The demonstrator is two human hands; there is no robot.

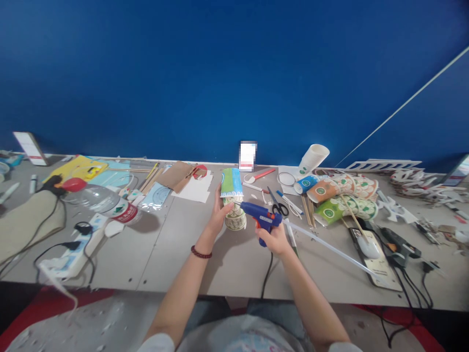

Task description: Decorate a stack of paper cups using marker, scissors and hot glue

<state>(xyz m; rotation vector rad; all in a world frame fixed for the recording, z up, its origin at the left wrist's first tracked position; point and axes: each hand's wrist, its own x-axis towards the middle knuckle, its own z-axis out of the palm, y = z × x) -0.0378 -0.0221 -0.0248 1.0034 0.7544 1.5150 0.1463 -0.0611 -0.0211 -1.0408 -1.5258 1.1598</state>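
My left hand (220, 212) is closed round the left side of an upright paper cup stack (235, 221). Its upper part is wrapped in a green and blue painted sleeve (231, 182) with a scalloped white lower edge; patterned cups show below. In my right hand (275, 238) is a blue hot glue gun (258, 214), fingers wrapped round its handle near the orange trigger. The nozzle points left at the cups, just under the sleeve; whether it touches them I cannot tell. A long translucent glue stick (326, 245) sticks out of the gun's back.
Black scissors (280, 209) and a blue marker (287, 200) lie right of the cups. Farther right are several patterned cups (330, 190), a phone (377, 264) and a second glue gun (397, 242). At left are a water bottle (102, 200) and a power strip (80, 249).
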